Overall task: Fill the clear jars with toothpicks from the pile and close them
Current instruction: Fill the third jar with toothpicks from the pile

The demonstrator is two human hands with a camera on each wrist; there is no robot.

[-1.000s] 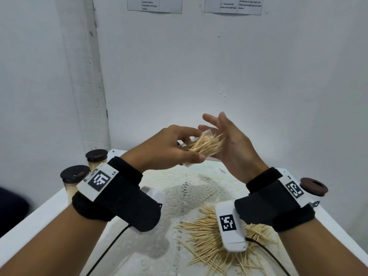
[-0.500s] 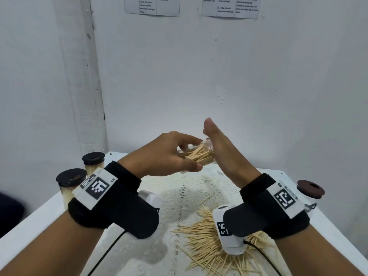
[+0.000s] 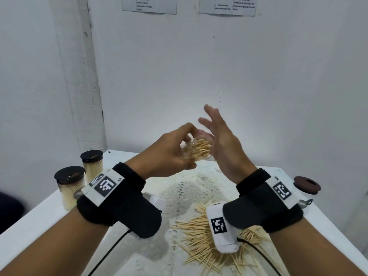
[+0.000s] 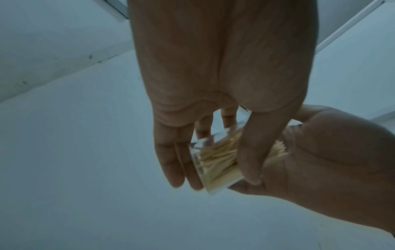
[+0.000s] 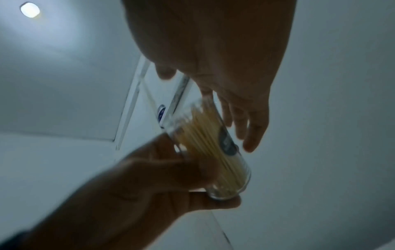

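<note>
The left hand (image 3: 171,150) curls round a clear jar (image 3: 197,150) held up over the desk (image 3: 29,232), tipped with its mouth toward the right hand (image 3: 223,144), whose grip is empty, fingers straight and spread — probably a flat palm to tap the toothpicks (image 3: 199,149) level so a lid will fit. The pile (image 3: 199,242) lies below on a lace mat (image 3: 191,188); two capped jars (image 3: 69,186) stand at the left edge, a brown lid (image 3: 306,185) at the right — white walls close behind
</note>
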